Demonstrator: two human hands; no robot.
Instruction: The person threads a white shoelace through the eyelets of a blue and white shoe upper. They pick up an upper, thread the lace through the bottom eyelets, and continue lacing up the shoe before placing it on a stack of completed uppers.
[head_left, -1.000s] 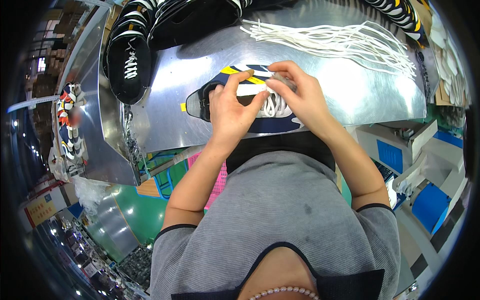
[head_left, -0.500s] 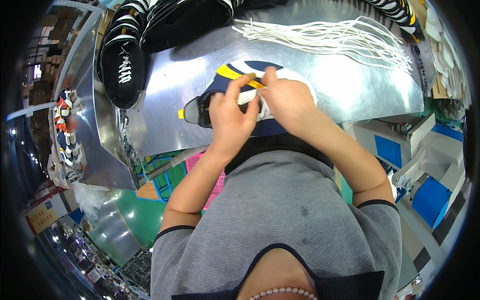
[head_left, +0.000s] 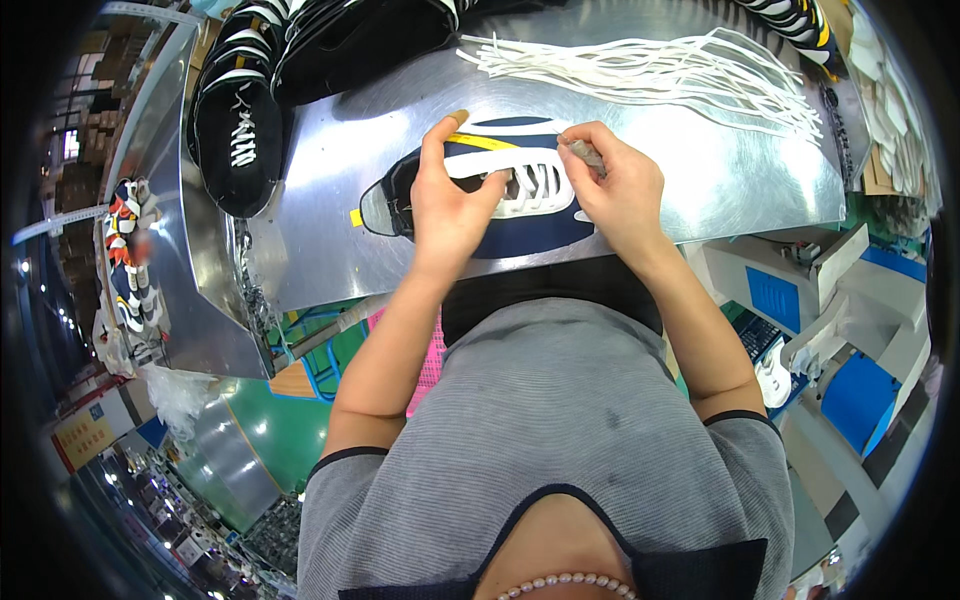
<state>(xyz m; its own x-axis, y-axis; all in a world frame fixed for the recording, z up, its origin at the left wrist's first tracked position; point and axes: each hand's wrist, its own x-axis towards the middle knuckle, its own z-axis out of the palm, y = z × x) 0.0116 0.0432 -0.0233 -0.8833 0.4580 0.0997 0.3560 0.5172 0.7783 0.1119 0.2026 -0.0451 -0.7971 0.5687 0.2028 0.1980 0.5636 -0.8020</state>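
A navy shoe upper (head_left: 540, 236) with white and yellow parts lies on the metal table in front of me, its heel end to the left. White lace (head_left: 540, 187) crosses its eyelet part. My left hand (head_left: 447, 200) grips the upper: the thumb is at the opening beside the lacing, and the index finger, with a tan cover on its tip, reaches over the far side. At the toe end my right hand (head_left: 622, 185) is closed in a pinch, with a greyish piece showing at its fingers. Whether that is a finger cover or a held thing is unclear.
A bundle of white laces (head_left: 650, 80) lies at the back of the metal table (head_left: 730, 190). Black shoe uppers (head_left: 238, 150) are stacked at the back left. More uppers (head_left: 800, 30) stand at the far right. A pink basket (head_left: 428, 370) shows below the table.
My hands have moved apart: the right has shifted right to the toe end, and the left now spans the upper. The laced front, hidden before, shows.
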